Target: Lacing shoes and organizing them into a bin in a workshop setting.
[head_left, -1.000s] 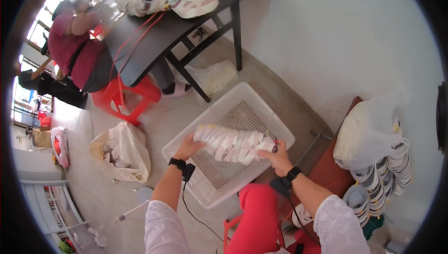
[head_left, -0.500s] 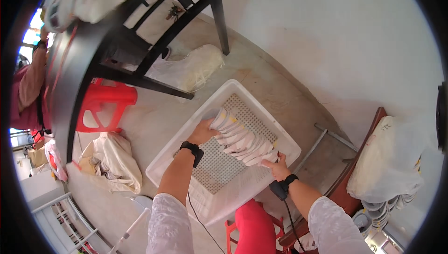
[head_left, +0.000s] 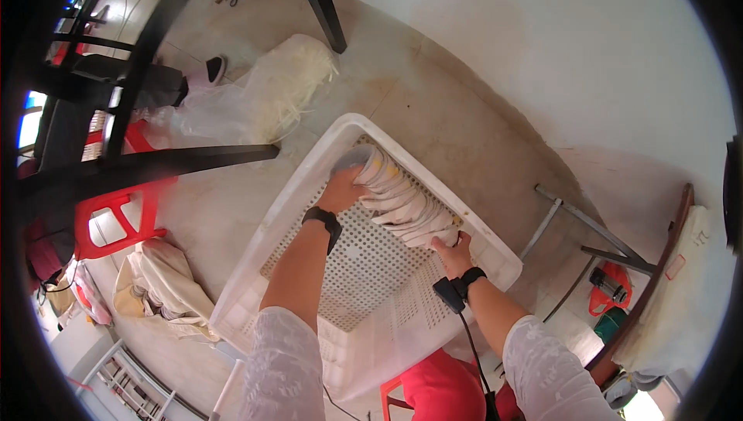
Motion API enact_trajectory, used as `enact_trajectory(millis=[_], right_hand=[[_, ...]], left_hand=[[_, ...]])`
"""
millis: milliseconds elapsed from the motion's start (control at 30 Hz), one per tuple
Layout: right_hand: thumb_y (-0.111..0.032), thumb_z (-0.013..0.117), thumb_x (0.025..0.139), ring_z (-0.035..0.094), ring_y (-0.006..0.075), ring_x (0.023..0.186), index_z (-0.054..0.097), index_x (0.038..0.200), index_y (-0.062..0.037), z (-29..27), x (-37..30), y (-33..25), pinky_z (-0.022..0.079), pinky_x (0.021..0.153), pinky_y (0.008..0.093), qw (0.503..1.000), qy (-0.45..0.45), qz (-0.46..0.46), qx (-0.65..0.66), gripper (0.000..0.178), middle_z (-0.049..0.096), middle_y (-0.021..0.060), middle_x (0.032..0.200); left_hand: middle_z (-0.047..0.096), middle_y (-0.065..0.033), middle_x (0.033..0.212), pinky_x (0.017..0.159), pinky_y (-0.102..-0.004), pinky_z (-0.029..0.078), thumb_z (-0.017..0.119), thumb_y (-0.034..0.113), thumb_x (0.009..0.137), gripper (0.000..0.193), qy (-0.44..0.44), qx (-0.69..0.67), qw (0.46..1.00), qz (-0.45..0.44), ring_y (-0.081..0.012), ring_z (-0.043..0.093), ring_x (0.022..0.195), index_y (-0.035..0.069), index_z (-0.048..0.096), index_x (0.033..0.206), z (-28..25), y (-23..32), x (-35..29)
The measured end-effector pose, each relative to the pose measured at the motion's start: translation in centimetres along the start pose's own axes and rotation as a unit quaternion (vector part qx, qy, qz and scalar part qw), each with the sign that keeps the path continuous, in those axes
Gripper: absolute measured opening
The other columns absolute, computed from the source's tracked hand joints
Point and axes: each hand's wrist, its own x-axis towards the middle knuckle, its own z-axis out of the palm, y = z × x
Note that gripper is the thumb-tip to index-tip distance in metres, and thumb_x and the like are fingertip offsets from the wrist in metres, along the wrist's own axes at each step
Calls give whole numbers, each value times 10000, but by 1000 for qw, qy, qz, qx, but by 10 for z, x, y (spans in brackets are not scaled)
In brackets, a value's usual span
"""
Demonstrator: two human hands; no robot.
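Observation:
A long row of nested, curved white pieces with grey edges (head_left: 406, 203) lies along the right inner side of a white perforated plastic basket (head_left: 352, 359). What kind of pieces they are I cannot make out. My left hand (head_left: 343, 189) grips the far end of the row, its fingers partly hidden inside the grey opening there. At the near end, my right hand (head_left: 454, 251) presses thumb and fingers around the last pieces. Both wrists wear black bands, and a small black device with a cable hangs at the right wrist.
Black furniture legs (head_left: 313, 3) stand at the far left. Beyond the basket lies a clear plastic bag of pale strips (head_left: 286, 73). Left are a red stool (head_left: 147, 212), a beige sack (head_left: 166, 285) and another person's shoe (head_left: 215, 70). Metal bars (head_left: 592, 224) and a reddish-brown edge (head_left: 646, 305) stand right.
Both hands have lowered the row of pieces deeper into the basket, against its right side. The view has shifted, and the table top at the left has left the picture.

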Motion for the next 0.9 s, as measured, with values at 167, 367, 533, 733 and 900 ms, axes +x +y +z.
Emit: enact_trajectory(millis=[167,367,533,733,900], right_hand=[[-61,699,812,462,257,1224,226,1421,1,-19,50,17,417,1000,337,994,-5,-67,-86,774,392,180,1389],[-345,647,851,547,392,1142,238,1398,50,4,8,-30,451,960,397,892,0,1,-451,789,530,291,1258],[-460,635,840,572,404,1106,258,1381,86,3,3,-36,469,933,413,851,16,2,-524,855,547,292,1238],[-383,743,762,504,402,1205,321,1348,106,3,10,-12,412,1007,382,936,46,-100,-335,872,498,306,1294],[-311,710,793,496,402,1210,333,1334,111,-5,19,-22,419,999,391,914,38,-61,-400,782,464,331,1313]], left_hand=[[657,-150,1100,895,-347,452,673,-3,753,483,12,-9,999,-41,-242,610,1017,-11,543,1218,39,-20,38],[586,-208,1157,943,-438,430,672,19,711,605,80,185,977,-69,-389,548,1088,60,480,1283,45,-26,29],[565,-223,1184,914,-473,435,663,125,785,570,195,96,976,25,-411,537,1096,93,450,1313,54,-14,21],[558,-216,1202,906,-489,431,652,227,837,525,167,121,971,-118,-398,536,1098,110,456,1310,58,-4,35],[535,-217,1219,952,-498,393,656,172,833,515,209,113,970,-48,-424,501,1112,96,461,1303,62,6,23]])
